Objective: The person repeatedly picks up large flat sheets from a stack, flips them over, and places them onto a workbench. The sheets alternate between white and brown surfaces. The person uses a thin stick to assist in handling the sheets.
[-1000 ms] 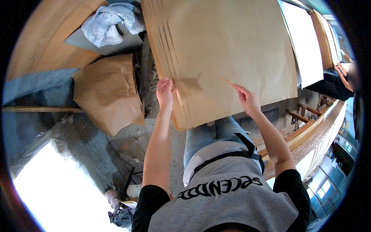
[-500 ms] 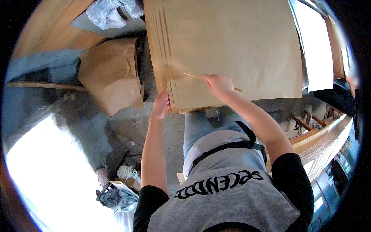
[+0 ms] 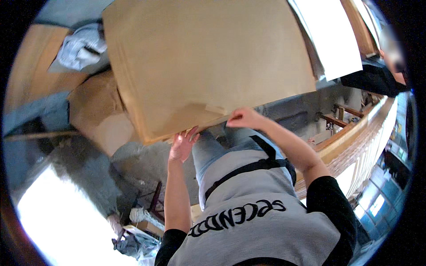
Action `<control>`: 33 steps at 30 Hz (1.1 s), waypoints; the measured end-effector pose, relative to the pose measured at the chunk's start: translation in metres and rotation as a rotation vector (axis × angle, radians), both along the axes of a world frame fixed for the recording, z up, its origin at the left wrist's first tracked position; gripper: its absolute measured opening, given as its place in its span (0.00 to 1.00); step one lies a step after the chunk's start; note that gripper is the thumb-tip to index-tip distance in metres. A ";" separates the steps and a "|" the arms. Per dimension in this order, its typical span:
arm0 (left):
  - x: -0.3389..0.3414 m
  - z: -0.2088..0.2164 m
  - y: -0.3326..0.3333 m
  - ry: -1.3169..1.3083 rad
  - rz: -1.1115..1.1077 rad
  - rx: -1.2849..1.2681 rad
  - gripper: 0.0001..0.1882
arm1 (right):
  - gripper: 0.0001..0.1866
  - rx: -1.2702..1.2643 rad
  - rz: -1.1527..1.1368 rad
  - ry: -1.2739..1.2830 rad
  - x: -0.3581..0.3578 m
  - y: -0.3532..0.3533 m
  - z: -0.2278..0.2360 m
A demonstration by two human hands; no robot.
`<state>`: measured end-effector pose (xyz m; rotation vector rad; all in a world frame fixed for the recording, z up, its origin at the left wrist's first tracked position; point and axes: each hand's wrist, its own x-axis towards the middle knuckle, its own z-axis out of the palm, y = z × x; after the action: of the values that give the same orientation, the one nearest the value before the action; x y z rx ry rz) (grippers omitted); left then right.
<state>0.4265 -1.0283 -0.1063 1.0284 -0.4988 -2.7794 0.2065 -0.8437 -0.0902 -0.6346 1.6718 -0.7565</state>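
Note:
A large sheet of brown paper (image 3: 208, 57) lies flat in front of me, with further sheet edges showing along its left side. My left hand (image 3: 181, 146) is open at the near edge of the paper, its fingers spread and their tips against that edge. Farther right, my right hand (image 3: 245, 119) is closed with its fingers pinched together, just off the same edge. Whatever it may hold is hidden. A small paler patch (image 3: 216, 109) shows on the paper between the two hands, near the edge.
A folded brown paper piece (image 3: 95, 106) lies to the left, below a bundled white cloth (image 3: 82, 46). White sheets (image 3: 330, 35) lie at the right, where a person in a dark sleeve (image 3: 370, 80) stands. A wooden frame (image 3: 350, 133) is at my right; bags (image 3: 137, 244) lie lower left.
My right hand has drawn back from over the paper to its near edge, and the thin stick it held no longer shows. My left hand's fingers have spread. The whole view has shifted.

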 end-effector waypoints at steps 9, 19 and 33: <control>-0.071 -0.025 0.034 -0.444 0.203 -0.009 0.10 | 0.12 -0.069 -0.758 -0.761 -0.020 0.068 -0.036; -0.047 -0.021 -0.004 -0.512 0.041 -0.061 0.11 | 0.12 0.220 -0.763 -0.248 -0.077 0.105 -0.006; -0.062 -0.059 0.020 -0.721 0.060 -0.473 0.22 | 0.11 -0.034 -0.992 -0.024 -0.107 0.071 -0.022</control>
<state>0.3649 -1.0085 -0.1652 1.8277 -1.1048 -1.9956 0.0996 -0.7729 -0.1126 0.2478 1.9237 -1.4687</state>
